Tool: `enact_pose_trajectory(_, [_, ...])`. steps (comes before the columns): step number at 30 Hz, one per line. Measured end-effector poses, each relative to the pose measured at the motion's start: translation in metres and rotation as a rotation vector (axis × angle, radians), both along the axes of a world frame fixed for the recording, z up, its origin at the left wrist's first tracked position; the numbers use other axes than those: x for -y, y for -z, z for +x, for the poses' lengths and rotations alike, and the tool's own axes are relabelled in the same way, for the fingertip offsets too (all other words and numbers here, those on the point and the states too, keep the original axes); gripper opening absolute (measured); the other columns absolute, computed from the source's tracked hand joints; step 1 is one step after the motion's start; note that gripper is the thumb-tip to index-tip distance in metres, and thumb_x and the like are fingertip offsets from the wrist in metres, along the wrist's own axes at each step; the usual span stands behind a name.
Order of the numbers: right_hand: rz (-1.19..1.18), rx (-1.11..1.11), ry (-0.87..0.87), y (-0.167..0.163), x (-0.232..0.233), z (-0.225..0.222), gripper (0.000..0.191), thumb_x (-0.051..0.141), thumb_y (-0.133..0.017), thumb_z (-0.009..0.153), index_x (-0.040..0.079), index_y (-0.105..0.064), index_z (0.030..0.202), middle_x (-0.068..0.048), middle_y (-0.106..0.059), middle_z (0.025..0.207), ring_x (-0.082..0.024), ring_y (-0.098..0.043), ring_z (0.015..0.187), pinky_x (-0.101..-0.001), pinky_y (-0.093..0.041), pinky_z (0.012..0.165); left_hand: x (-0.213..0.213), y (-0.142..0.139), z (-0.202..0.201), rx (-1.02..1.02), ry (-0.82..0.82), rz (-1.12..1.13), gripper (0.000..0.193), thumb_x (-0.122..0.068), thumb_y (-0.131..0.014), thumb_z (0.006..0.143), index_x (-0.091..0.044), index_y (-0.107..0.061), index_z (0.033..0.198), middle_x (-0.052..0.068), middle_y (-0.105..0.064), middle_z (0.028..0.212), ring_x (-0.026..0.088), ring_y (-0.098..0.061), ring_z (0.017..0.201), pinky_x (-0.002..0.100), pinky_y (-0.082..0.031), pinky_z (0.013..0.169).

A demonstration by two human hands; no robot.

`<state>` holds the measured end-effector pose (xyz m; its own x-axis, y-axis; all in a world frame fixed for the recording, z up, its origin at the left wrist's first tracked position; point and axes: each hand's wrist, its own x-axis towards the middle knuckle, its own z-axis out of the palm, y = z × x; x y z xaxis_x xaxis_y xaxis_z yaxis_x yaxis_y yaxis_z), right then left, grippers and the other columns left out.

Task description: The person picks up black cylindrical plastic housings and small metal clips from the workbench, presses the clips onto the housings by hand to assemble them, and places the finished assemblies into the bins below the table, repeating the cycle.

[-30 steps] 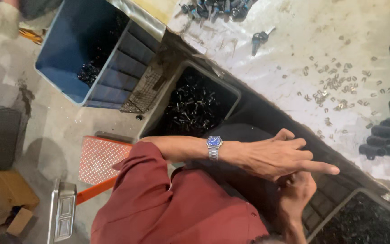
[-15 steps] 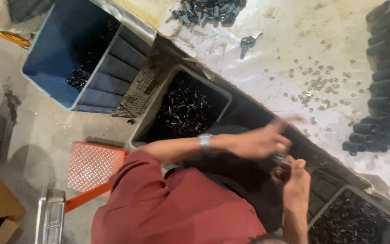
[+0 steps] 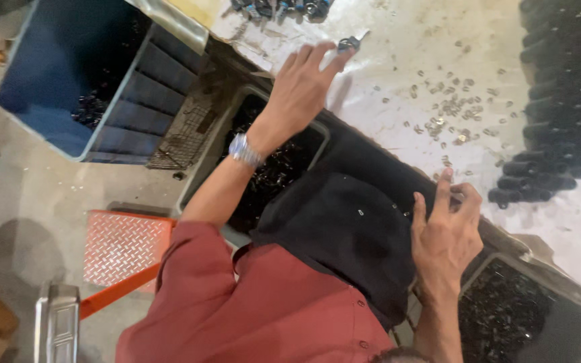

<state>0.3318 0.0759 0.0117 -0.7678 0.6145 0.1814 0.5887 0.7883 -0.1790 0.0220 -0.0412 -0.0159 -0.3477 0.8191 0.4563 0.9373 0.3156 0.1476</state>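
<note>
At the far left a blue bin (image 3: 68,81) stood on the floor, with an orange checker-plate step (image 3: 124,245) below it. Next to the right, a grey bin of dark metal parts (image 3: 274,168) sat under the table's edge. Above it the left hand (image 3: 304,84), a watch (image 3: 245,150) on its wrist, stretched out over the table (image 3: 559,222) with fingers spread and loose; its fingertips lay just touching or just short of a small dark metal clip (image 3: 349,44), I could not tell which, and nothing was gripped. Further right, small pale metal pieces (image 3: 448,111) lay scattered on the table, well apart from that hand. The right hand (image 3: 445,235) rested at the table's near edge, fingers raised and partly curled; whether it pinched anything I could not tell. Black tubes (image 3: 546,121) were stacked at the far right.
</note>
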Motion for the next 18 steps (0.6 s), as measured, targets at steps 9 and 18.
enact_pose_trajectory(9, [-0.075, 0.039, 0.177, 0.010, -0.014, -0.001, 0.061, 0.034, -0.073, 0.098, 0.012, -0.054, 0.151, -0.020, -0.052, 0.129, -0.037, -0.066, 0.101, -0.0455, -0.056, 0.067, -0.041, -0.016, 0.010, -0.006, 0.124, -0.163, 0.034, -0.002, -0.066, 0.086, -0.008, -0.072, 0.119, 0.015, -0.066, 0.126, 0.035, -0.059, 0.114, 0.049, -0.046, 0.097])
enact_pose_trajectory(18, [-0.132, -0.468, 0.116, 0.019, -0.036, 0.008, 0.021, 0.012, -0.078, 0.099, 0.012, -0.073, 0.120, -0.006, -0.064, 0.114, -0.019, -0.069, 0.084, -0.0332, -0.055, 0.067, -0.050, -0.002, 0.029, 0.245, 0.152, 0.159, 0.021, 0.000, -0.072, 0.104, -0.002, -0.071, 0.124, 0.008, -0.072, 0.118, 0.024, -0.064, 0.111, 0.039, -0.048, 0.099])
